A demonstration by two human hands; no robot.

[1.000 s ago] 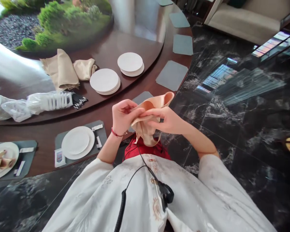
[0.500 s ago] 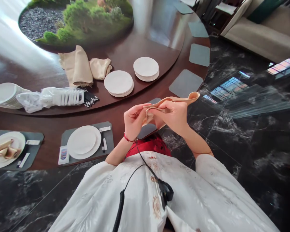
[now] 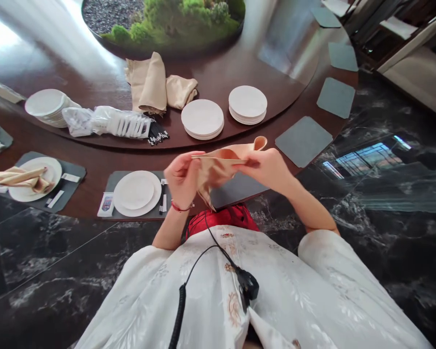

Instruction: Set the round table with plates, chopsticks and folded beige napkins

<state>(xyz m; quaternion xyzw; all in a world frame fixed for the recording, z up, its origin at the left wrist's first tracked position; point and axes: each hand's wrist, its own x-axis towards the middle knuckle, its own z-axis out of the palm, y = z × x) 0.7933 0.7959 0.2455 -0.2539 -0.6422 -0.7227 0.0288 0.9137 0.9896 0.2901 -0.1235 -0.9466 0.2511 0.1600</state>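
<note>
A peach cloth napkin (image 3: 221,162) is held in the air between both hands, above the table's edge and a bare grey placemat (image 3: 236,188). My left hand (image 3: 181,177) pinches its left end with closed fingers. My right hand (image 3: 271,167) grips the right part, and a curled corner sticks up behind it. To the left lies a place setting: two stacked white plates (image 3: 136,193) on a grey placemat. Further left, a plate (image 3: 36,178) carries a folded napkin.
The round dark wood table (image 3: 218,77) has a raised turntable holding two stacks of white plates (image 3: 202,118), loose beige napkins (image 3: 150,87), plastic-wrapped items (image 3: 109,123) and a green centrepiece. Bare grey placemats (image 3: 303,140) line the rim. The floor is black marble.
The view has swung left along the table. The napkin has been pulled out flatter and wider between the hands, which have moved slightly apart.
</note>
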